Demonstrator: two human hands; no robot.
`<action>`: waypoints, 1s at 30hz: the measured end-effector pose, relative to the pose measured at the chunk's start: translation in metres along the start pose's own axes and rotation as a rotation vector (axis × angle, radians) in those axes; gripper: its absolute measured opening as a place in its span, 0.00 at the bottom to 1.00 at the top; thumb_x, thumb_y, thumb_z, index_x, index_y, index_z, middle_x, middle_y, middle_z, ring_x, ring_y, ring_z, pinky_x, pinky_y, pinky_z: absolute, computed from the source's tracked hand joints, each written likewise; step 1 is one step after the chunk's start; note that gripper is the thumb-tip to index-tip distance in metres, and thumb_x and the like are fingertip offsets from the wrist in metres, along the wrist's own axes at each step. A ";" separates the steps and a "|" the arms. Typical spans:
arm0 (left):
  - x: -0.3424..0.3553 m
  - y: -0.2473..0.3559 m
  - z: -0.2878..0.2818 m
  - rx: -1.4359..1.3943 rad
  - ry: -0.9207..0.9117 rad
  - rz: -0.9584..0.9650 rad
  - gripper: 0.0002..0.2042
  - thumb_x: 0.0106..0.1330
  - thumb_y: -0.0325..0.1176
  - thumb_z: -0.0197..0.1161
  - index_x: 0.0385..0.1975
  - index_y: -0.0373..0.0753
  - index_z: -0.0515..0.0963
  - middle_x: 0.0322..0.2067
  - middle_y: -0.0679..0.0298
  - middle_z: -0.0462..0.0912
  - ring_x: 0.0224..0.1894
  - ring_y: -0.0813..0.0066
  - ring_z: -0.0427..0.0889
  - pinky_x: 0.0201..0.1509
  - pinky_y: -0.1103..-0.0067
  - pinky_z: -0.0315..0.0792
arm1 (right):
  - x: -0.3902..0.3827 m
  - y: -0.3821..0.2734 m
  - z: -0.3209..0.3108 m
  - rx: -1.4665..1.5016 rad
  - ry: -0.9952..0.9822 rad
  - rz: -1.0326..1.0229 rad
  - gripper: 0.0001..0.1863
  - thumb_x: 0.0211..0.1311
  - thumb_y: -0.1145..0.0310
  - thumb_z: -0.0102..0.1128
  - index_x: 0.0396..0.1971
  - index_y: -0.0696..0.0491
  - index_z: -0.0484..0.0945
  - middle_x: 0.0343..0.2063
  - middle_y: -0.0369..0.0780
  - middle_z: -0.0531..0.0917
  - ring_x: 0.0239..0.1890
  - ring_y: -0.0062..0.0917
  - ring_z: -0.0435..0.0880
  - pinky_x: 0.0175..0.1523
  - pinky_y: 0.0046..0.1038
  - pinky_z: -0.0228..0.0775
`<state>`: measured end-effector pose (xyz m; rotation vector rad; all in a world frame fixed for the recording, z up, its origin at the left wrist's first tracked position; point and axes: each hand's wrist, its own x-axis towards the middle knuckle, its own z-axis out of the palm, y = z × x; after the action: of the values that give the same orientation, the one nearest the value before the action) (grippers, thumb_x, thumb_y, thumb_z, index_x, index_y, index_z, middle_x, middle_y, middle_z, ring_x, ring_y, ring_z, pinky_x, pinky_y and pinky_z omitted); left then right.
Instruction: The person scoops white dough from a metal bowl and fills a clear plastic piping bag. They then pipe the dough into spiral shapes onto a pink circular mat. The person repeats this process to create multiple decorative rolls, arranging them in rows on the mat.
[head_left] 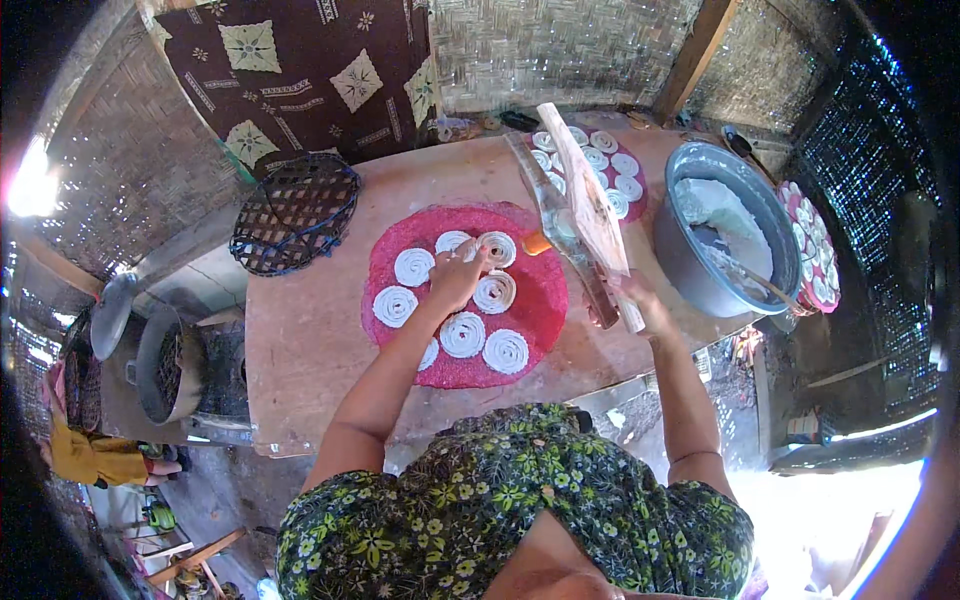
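On a round red mat (pixel 535 372) lie several white spiral coils (pixel 462 335), seemingly of dough strands. My left hand (pixel 460 277) is over the mat's upper middle, its bent fingers closed at the edge of a coil (pixel 497 250); anything pinched between them is too small to make out. In my right hand (pixel 645 305) is the near end of a wooden press (pixel 590 205) made of two long boards, raised and tilted above the table, right of the mat. An orange-tipped piece (pixel 537 242) sticks out from its left side.
A large grey basin (pixel 672 250) with white dough or flour and a stick stands at the table's right. Coil-covered mats (pixel 638 160) lie behind the press and beyond the basin. A dark woven basket (pixel 297 215) is at the table's left edge, near a pan (pixel 165 365).
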<state>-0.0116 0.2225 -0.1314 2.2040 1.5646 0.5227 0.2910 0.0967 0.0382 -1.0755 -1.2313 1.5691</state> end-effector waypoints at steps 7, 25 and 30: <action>-0.027 0.019 -0.007 0.283 0.052 0.051 0.20 0.70 0.49 0.41 0.45 0.50 0.80 0.64 0.57 0.60 0.54 0.49 0.69 0.61 0.60 0.57 | -0.008 0.000 -0.002 -0.015 0.006 0.022 0.28 0.55 0.48 0.56 0.40 0.61 0.74 0.26 0.42 0.80 0.22 0.25 0.80 0.26 0.26 0.72; 0.047 0.209 -0.186 -2.153 -0.565 0.321 0.38 0.64 0.66 0.38 0.62 0.38 0.60 0.57 0.43 0.66 0.63 0.45 0.61 0.67 0.57 0.52 | -0.053 -0.017 -0.004 0.502 -0.572 0.284 0.60 0.43 0.23 0.42 0.61 0.66 0.55 0.37 0.53 0.78 0.33 0.39 0.80 0.36 0.36 0.72; 0.092 0.168 -0.105 -2.279 -0.630 0.148 0.32 0.65 0.58 0.45 0.57 0.36 0.64 0.51 0.48 0.72 0.61 0.50 0.65 0.67 0.59 0.55 | -0.044 -0.004 -0.020 0.353 -0.384 0.501 0.59 0.47 0.19 0.28 0.60 0.61 0.60 0.41 0.54 0.78 0.39 0.38 0.81 0.43 0.35 0.73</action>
<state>0.0983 0.2691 0.0512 0.4181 -0.1017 0.7962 0.3226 0.0601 0.0444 -0.9147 -0.9000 2.3624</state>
